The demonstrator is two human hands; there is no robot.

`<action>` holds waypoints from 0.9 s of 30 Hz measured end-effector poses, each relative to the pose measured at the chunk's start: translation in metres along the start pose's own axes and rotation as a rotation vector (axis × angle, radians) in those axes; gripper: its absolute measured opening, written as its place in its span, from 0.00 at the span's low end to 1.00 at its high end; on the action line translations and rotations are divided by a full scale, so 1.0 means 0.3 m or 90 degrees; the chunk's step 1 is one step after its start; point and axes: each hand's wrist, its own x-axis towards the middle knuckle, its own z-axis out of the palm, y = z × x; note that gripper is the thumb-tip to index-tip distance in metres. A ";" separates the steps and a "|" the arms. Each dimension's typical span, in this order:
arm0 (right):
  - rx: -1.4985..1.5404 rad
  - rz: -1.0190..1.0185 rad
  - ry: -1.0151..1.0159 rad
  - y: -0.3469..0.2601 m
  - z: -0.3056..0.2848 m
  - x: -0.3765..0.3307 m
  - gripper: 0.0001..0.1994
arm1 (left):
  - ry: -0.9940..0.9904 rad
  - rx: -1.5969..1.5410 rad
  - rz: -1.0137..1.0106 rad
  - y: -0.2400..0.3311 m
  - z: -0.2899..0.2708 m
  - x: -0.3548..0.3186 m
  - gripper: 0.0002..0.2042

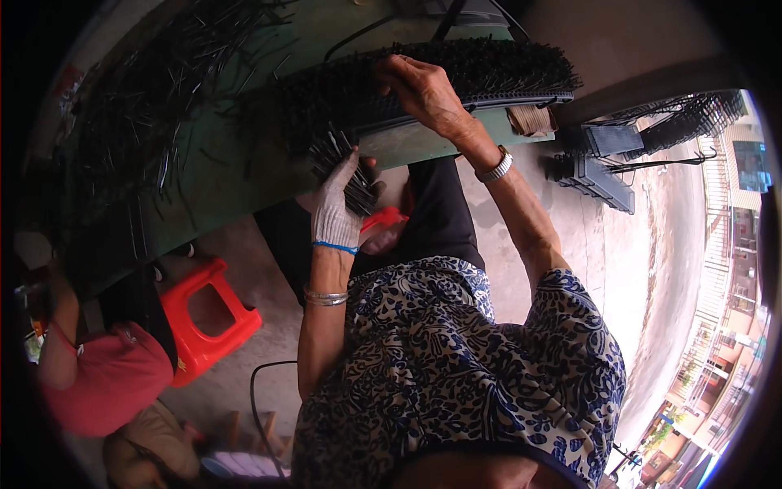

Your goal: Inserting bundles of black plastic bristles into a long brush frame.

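Note:
My left hand (336,208), in a white knit glove with a blue cuff, is closed around a bundle of thin black strips (329,153) at the table's near edge. Bare and wearing a metal watch, my right hand (425,91) is over the long black bristled piece (509,69). Its fingers are curled together in a pinch near the bristles, and whatever is between them is too dark to make out. The bristled piece lies across the table, its dense black tufts standing up from a flat dark base.
Loose black strips (151,114) are heaped on the green table (244,200) to the left. A tan bundle (532,121) sits at its right end. More dark bristled pieces (599,181) stand beyond. At lower left are a red plastic stool (224,326) and a person in pink (114,375).

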 end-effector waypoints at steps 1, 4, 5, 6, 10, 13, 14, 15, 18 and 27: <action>0.000 0.001 0.001 0.002 0.002 -0.004 0.07 | -0.003 -0.011 -0.006 0.001 -0.001 0.000 0.07; -0.014 -0.031 0.016 0.015 0.015 -0.025 0.08 | -0.006 -0.022 -0.013 -0.002 -0.007 0.003 0.07; -0.070 -0.042 0.017 0.018 0.021 -0.031 0.08 | -0.005 -0.023 -0.014 -0.004 -0.008 0.005 0.07; -0.125 -0.053 0.019 0.012 0.027 -0.028 0.09 | -0.005 -0.022 -0.014 -0.005 -0.008 0.004 0.07; -0.197 -0.061 0.015 0.002 0.037 -0.012 0.08 | 0.000 -0.023 -0.019 -0.008 -0.007 0.004 0.07; -0.229 -0.047 0.034 0.006 0.062 -0.004 0.07 | -0.001 -0.023 -0.026 -0.013 -0.012 0.008 0.07; -0.234 -0.032 0.043 0.003 0.068 -0.005 0.08 | -0.003 -0.032 -0.033 -0.013 -0.017 0.011 0.07; -0.241 -0.015 0.052 0.001 0.068 -0.005 0.08 | -0.003 -0.032 -0.033 -0.012 -0.010 0.007 0.07; -0.221 -0.033 0.063 0.011 0.078 -0.010 0.10 | 0.001 -0.009 -0.007 -0.014 0.002 -0.003 0.07; -0.373 0.005 0.099 -0.005 0.120 0.001 0.13 | -0.016 -0.043 -0.036 -0.016 0.019 0.004 0.07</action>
